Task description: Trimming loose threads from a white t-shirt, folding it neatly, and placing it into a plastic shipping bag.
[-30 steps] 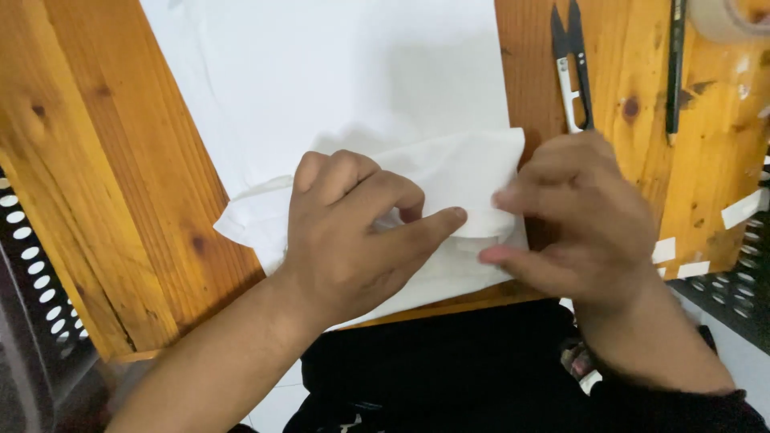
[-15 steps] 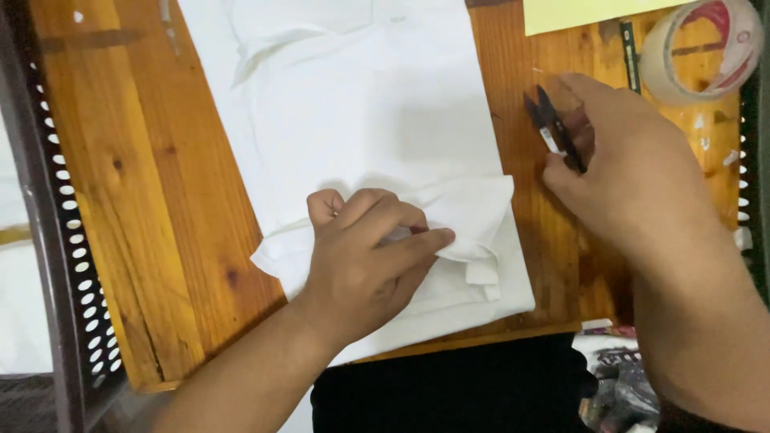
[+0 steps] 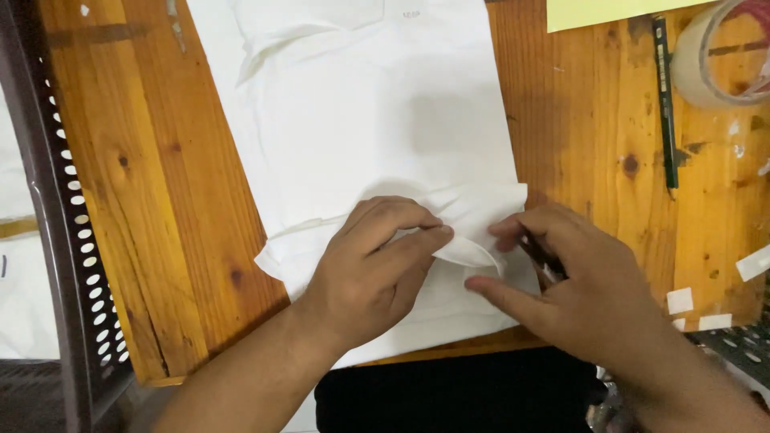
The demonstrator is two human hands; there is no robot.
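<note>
We work on a wooden table (image 3: 144,200) with knots and pale tape scraps at the right edge; a dark perforated crate (image 3: 64,240) stands along the left of the frame. At upper right lie a tape roll (image 3: 722,56), a dark pencil (image 3: 664,104) and a yellow sheet (image 3: 609,12). A white garment (image 3: 361,120) covers the centre of the table. Our left hand (image 3: 377,273) presses down and pinches a folded edge of the garment at lower centre. Our right hand (image 3: 577,281), just beside it, closes around small dark snips (image 3: 541,258), their tip at the raised fold.
</note>
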